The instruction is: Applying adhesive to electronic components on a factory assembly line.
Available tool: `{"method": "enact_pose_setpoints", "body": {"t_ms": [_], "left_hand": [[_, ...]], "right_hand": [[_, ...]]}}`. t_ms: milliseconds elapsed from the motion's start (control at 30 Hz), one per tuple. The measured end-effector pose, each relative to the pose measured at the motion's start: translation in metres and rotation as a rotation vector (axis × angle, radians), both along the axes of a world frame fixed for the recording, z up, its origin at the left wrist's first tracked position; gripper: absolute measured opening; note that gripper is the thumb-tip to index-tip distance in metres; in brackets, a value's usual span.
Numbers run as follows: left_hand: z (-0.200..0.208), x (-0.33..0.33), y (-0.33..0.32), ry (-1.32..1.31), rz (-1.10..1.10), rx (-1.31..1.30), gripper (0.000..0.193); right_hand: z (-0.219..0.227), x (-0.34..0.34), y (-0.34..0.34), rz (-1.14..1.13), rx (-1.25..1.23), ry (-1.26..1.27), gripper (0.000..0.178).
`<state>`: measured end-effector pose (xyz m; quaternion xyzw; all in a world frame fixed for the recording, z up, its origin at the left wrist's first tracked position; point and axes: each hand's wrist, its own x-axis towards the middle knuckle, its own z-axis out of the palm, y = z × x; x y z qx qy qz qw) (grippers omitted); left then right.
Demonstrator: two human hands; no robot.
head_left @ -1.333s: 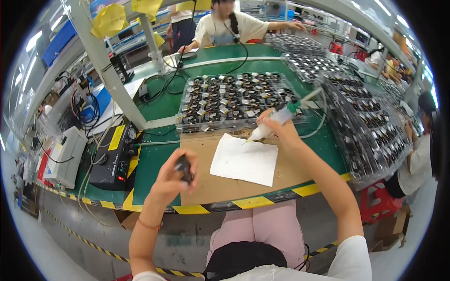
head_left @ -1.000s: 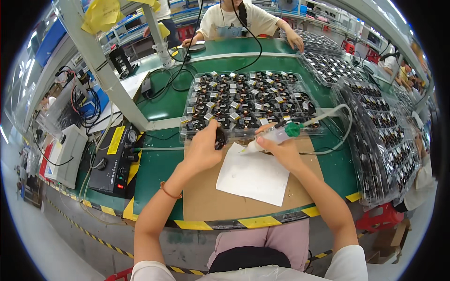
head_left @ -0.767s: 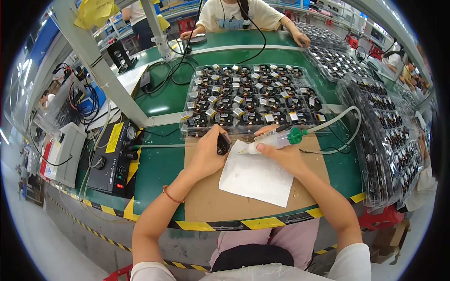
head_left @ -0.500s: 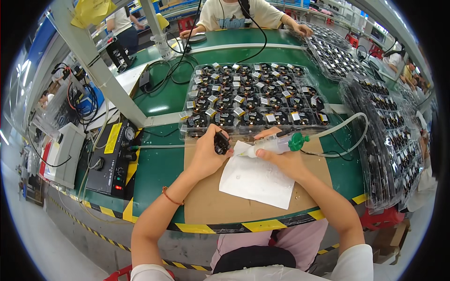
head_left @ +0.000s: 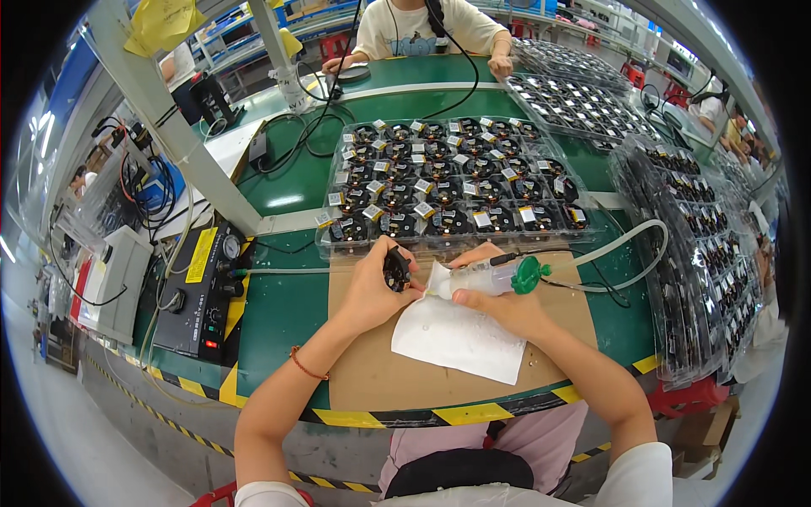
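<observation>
My left hand (head_left: 369, 291) is closed around a small black round electronic part (head_left: 396, 269), held over the far left of a brown cardboard sheet (head_left: 372, 376). Its fingertips also meet the upper corner of a white paper sheet (head_left: 460, 345). In my right hand (head_left: 513, 309) lies a clear dispensing syringe (head_left: 481, 280) with a green cap (head_left: 525, 275), tipped so that its nozzle faces left. The raised paper corner is around the nozzle tip, partly hiding it, close to my left fingertips.
Beyond my hands sits a clear plastic tray (head_left: 456, 246) full of black parts with small white-and-yellow pieces. More filled trays (head_left: 676, 253) are stacked on the right. A black dispenser box (head_left: 197, 300) with a gauge stands left. A pale hose (head_left: 621, 239) loops from the syringe. Opposite is a person.
The syringe nozzle has come against the paper corner, which is now raised between it and my left fingers. The person opposite has drawn a hand in from the right.
</observation>
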<state>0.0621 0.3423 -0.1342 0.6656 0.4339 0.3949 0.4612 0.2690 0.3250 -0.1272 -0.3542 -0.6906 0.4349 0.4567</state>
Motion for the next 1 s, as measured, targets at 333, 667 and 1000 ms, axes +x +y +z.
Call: {"method": "enact_pose_setpoints", "body": {"t_ms": [333, 667, 1000], "left_hand": [[-0.011, 0.005, -0.003, 0.152, -0.04, 0.189, 0.043], [-0.008, 0.01, -0.004, 0.128, -0.069, 0.164, 0.038], [-0.014, 0.006, 0.001, 0.111, -0.052, 0.246, 0.037]], "right_hand": [[-0.003, 0.001, -0.009, -0.008, -0.052, 0.056, 0.035], [-0.003, 0.007, -0.009, 0.001, -0.2, 0.145, 0.03], [-0.004, 0.018, -0.015, -0.078, -0.249, 0.325, 0.026]]}}
